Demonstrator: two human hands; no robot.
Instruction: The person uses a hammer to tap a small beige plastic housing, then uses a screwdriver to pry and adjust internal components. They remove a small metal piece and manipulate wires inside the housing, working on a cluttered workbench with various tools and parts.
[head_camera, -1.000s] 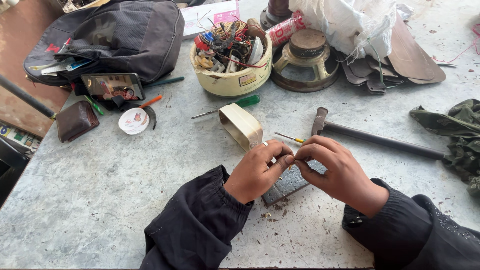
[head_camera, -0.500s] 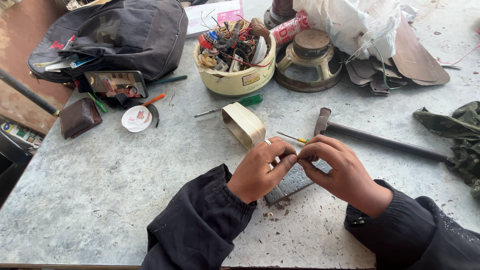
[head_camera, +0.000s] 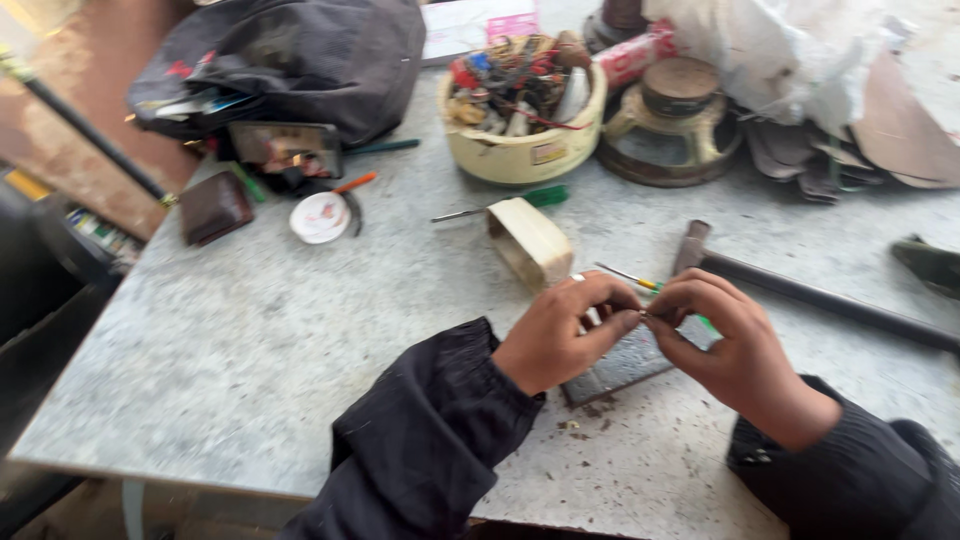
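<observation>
At the 9 o'clock edge of the grey table (head_camera: 250, 350), a brown wallet (head_camera: 214, 207) is lying beside a round white tape roll (head_camera: 319, 217). Above them, at 11 o'clock, a black bag (head_camera: 300, 55) is slumping with cards and a small frame sticking out of it. Toward 12 o'clock, a cream bowl (head_camera: 520, 150) is sitting full of wires and small parts, and a green-handled screwdriver (head_camera: 505, 203) is lying just below it. A beige rectangular ring (head_camera: 530, 243) is standing on edge just beyond the hands.

Near the centre, the left hand (head_camera: 560, 335) is curling its fingers, with thumb and forefinger pinching together. The right hand (head_camera: 725, 345) is meeting it fingertip to fingertip, also pinching tightly. Between the 2 pinches a tiny metal piece (head_camera: 643, 316) is being held; it is too small to tell what it is. Both hands are hovering over a dark flat metal block (head_camera: 620, 365) lying on the table, with crumbs of debris around it.

At 3 o'clock, a hammer (head_camera: 800, 290) is lying with its head just beside the right hand. At 1 o'clock, an old round speaker part (head_camera: 670, 140) is sitting beneath a white plastic bag (head_camera: 770, 50).
</observation>
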